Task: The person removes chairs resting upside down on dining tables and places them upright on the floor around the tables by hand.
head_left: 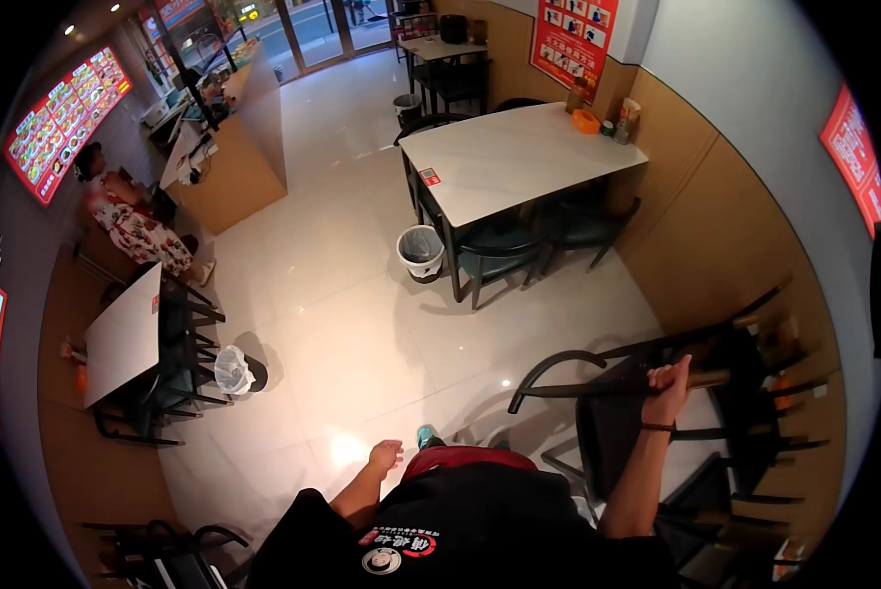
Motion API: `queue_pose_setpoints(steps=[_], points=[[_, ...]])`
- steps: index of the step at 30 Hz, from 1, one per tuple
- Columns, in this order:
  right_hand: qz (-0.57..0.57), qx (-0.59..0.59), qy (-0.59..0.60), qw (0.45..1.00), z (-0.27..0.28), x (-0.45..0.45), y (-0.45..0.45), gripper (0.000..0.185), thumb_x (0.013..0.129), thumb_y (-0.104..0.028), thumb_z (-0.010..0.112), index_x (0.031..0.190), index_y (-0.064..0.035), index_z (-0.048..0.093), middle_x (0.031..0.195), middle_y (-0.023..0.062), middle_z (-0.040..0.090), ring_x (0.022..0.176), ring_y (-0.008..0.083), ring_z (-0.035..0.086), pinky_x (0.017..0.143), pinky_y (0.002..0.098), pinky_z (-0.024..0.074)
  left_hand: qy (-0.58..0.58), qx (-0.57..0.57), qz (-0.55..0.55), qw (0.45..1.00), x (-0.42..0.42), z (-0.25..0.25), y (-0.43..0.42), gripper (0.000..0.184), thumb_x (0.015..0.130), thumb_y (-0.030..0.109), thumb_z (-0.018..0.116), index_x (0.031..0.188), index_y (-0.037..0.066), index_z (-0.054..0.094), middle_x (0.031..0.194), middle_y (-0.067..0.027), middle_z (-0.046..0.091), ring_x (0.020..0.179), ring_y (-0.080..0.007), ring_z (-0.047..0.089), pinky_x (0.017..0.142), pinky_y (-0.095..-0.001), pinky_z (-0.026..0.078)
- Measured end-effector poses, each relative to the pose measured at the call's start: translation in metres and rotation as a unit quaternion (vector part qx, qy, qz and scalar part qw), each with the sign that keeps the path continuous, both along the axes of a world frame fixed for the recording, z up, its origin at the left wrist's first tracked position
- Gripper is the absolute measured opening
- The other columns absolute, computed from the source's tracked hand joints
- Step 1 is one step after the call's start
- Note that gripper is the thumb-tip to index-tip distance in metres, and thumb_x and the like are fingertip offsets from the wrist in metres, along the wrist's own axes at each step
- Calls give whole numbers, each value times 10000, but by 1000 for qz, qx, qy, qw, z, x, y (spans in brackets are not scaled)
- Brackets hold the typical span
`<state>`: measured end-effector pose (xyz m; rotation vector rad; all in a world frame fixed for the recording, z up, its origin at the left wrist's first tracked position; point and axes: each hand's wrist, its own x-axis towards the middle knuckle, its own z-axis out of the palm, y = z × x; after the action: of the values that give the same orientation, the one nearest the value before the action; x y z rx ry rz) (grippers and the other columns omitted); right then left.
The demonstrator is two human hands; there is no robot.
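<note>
My left hand (pixel 386 455) hangs low in front of my body, above the tiled floor. Its fingers are loosely bent and apart, with nothing in them. On the right, my right hand (pixel 668 387) has curled fingers and overlaps the bars of a dark chair (pixel 605 432) with a curved back. Whether the fingers grip a bar or only pass in front of it is hidden. A dark bracelet (pixel 659 427) circles that wrist. Beside the chair, a pale tabletop (pixel 691 447) shows partly under more dark chairs (pixel 745 393).
Ahead stands a white table (pixel 519 157) with chairs tucked in and a lined bin (pixel 421 251) at its corner. To the left are a smaller table (pixel 126 334), another bin (pixel 234 371) and a person in a floral garment (pixel 146 236) near the wooden counter (pixel 234 147).
</note>
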<state>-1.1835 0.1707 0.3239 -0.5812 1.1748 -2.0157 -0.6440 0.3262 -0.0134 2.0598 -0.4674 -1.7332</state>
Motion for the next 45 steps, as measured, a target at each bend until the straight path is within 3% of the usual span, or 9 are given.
queue_pose_setpoints(steps=[6,11,17,22,25,30,37,41,45], points=[[66,3,-23,998,25,80,-18,544,1019,-397,533,591,-135,322,534,0,317,494,137,308,580,322,370,33,-113,79,990,33,24,-43,237,935,210,599,1148,117,644,1004,-49,693,779,-160,653,614,-292,485],[50,67,-143,986,34,112,-17,514,990,-396,573,602,-168,327,499,-23,270,442,129,313,563,316,400,-41,-177,58,982,56,-22,-9,186,918,162,610,1074,87,678,884,-48,699,735,-148,660,623,-291,530],[176,35,-252,951,7,120,-22,527,992,-426,551,569,-180,356,482,-40,295,414,118,285,550,315,444,-51,-118,59,990,49,-18,24,204,890,158,630,1069,75,679,864,-68,701,701,-156,663,659,-290,547],[316,63,-245,914,2,147,-37,547,1005,-464,513,571,-190,324,471,-47,259,426,105,253,576,310,459,-154,-152,142,966,42,6,35,500,864,158,686,1321,98,492,978,-128,701,745,-245,693,692,-350,555],[354,74,-235,902,3,164,-48,551,1013,-462,499,576,-196,293,484,-51,242,443,106,243,606,319,473,-291,-231,21,928,46,23,49,723,804,136,742,1420,133,364,1014,-190,669,883,-343,670,772,-418,533],[416,85,-235,874,22,184,-63,549,1017,-482,478,584,-191,306,492,-52,225,459,110,235,594,299,455,-275,-217,61,935,38,59,62,955,756,131,793,1523,158,225,1304,-215,473,892,-338,639,771,-411,542],[408,112,-206,882,90,208,-71,545,1016,-508,463,599,-190,313,488,-61,242,460,102,259,589,289,442,-342,-355,46,869,45,59,31,1062,708,225,857,1531,121,193,1381,-236,334,890,-332,621,777,-409,546],[442,98,-242,858,120,197,-86,546,994,-532,498,605,-168,377,488,-61,279,456,103,320,565,301,442,-339,-381,34,859,55,65,-26,1145,652,330,911,1512,110,187,1408,-195,303,1025,-334,590,780,-438,555],[423,84,-267,862,130,151,-110,481,982,-484,554,655,-145,452,511,-55,312,473,102,352,588,302,473,-429,-481,-32,764,52,137,-62,978,647,241,895,1455,120,358,1430,-158,367,1244,-367,482,1028,-443,445]])
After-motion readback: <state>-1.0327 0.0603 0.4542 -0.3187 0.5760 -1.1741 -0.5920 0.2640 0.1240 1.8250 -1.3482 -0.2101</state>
